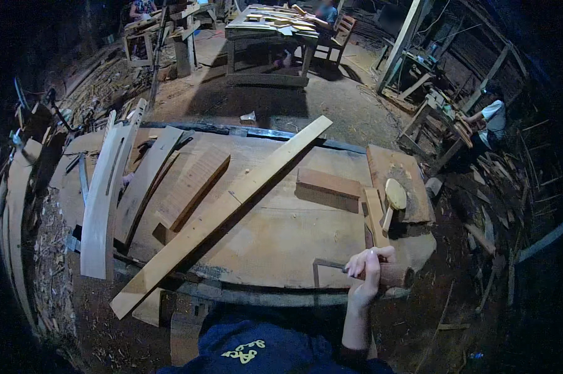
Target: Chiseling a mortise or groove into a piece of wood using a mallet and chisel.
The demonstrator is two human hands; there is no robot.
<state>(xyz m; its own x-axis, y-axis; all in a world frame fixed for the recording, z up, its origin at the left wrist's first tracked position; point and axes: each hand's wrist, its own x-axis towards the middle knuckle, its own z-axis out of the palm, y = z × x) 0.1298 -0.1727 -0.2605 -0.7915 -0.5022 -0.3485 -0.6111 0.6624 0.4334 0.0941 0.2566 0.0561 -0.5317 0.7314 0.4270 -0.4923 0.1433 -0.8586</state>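
My right hand [370, 269] is closed round a tool [396, 275] at the near right edge of the workbench [281, 227]. Its thick brown wooden end sticks out to the right of my fist. From the other side a thin dark metal part [330, 263] points left over the board; its exact kind is unclear. Just beyond the hand lie a narrow wooden strip [374, 212] and a pale wooden mallet-like piece [396, 194] with a rounded head. A reddish wood block [328, 182] rests farther in. My left hand is out of view.
A long pale plank [231, 209] crosses the bench diagonally, overhanging the near edge. Left of it lie a thick board [197, 187] and several long slats [100, 206]. Beyond stand a table [269, 28] piled with wood pieces and a chair [342, 34]. A person [493, 118] works at far right.
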